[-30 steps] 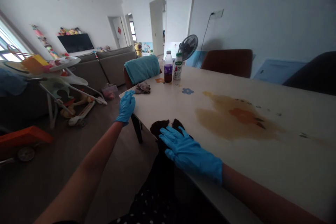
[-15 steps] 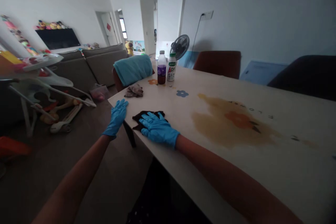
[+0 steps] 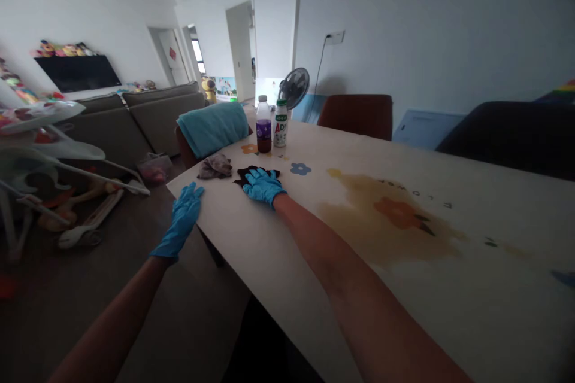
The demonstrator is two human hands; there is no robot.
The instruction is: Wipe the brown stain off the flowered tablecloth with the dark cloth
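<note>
My right hand [image 3: 264, 186], in a blue glove, presses down on a dark cloth [image 3: 245, 176] on the table, its fingers over the fabric. Much of that cloth is hidden under the palm. At the table's left corner is my left hand [image 3: 183, 215], also gloved in blue, holding nothing, with its fingers stretched out along the edge. A crumpled greyish-brown rag [image 3: 215, 166] lies between the two hands, a little farther off. Under everything is the pale table [image 3: 296, 263], printed with flowers and a yellowish patch.
Beyond the cloth stand a bottle with a purple label [image 3: 263, 128] and a white bottle with a green cap [image 3: 281, 125]. A light-blue towel [image 3: 215, 125] hangs over a chair. A reddish-brown chair [image 3: 357, 116] and a fan [image 3: 295, 87] are at the far side.
My right hand has slid the dark cloth away from me, closer to the rag and the bottles. My left hand stays by the table corner. The view has shifted slightly.
</note>
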